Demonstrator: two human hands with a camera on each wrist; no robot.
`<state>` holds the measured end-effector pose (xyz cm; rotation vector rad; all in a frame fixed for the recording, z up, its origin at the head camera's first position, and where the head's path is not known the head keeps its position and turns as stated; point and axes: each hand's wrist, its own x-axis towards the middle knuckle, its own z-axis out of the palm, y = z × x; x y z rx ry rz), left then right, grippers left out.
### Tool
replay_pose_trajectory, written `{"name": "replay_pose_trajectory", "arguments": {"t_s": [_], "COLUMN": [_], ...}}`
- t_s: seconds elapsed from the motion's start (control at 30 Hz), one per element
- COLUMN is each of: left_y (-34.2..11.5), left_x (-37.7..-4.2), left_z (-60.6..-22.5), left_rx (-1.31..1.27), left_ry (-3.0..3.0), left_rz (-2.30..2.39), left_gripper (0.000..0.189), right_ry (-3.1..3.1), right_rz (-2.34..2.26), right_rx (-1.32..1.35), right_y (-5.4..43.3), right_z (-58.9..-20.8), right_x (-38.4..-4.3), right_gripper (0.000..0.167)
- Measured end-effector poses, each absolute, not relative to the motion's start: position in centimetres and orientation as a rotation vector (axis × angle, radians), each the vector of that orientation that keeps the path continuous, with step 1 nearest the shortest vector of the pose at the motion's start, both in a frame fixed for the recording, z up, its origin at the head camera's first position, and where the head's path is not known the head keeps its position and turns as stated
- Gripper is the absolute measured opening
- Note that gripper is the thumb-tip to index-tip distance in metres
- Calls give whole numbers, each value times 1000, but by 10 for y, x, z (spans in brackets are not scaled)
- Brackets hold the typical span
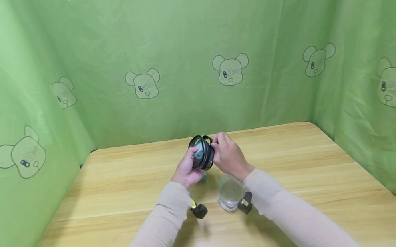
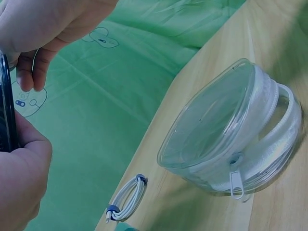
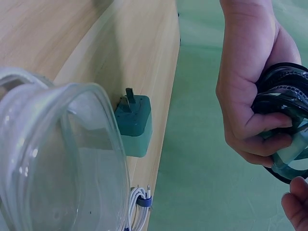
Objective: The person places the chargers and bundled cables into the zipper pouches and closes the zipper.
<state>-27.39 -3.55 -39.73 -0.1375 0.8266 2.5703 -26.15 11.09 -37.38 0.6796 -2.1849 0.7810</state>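
Note:
A small round clear pouch with black trim (image 1: 208,157) is held up over the far part of the table. My left hand (image 1: 188,172) grips it from the left, thumb across its clear face, and something teal (image 1: 199,152) shows through that face. At the other side of the pouch my right hand (image 1: 228,155) has its fingers curled and pinched against the black rim. What exactly those fingertips pinch is hidden. In the right wrist view the left hand's fingers (image 3: 274,120) wrap round the pouch's zippered side.
Below the hands stands a larger clear zip pouch with white trim (image 2: 211,130), its zipper partly undone. By it are a teal plug charger (image 3: 137,125), prongs showing, and a coiled white cable (image 2: 127,198) with blue ties. Green curtains (image 1: 181,28) enclose the wooden table (image 1: 124,179).

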Motion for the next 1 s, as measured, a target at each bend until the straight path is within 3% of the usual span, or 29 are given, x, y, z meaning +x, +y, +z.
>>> {"name": "replay_pose_trajectory", "arguments": {"t_s": [0.5,0.7,1.0], "left_y": [-38,-38,-35], "left_x": [-276,-275,-275], "left_z": [-401,-402,-404], "left_rx": [-103,-127,-129], "left_ry": [749,732,627], "left_rz": [2604,2643,2713], "left_gripper": [34,42,44], "right_ry": [-2184,-2186,-2206], "right_rz": [793,793,785], "right_rx": [694,699,729], "right_y": [111,112,112], "right_z": [-377,-377,-378], "right_x": [-264,-263,-261], "right_gripper": [15,16,5]}}
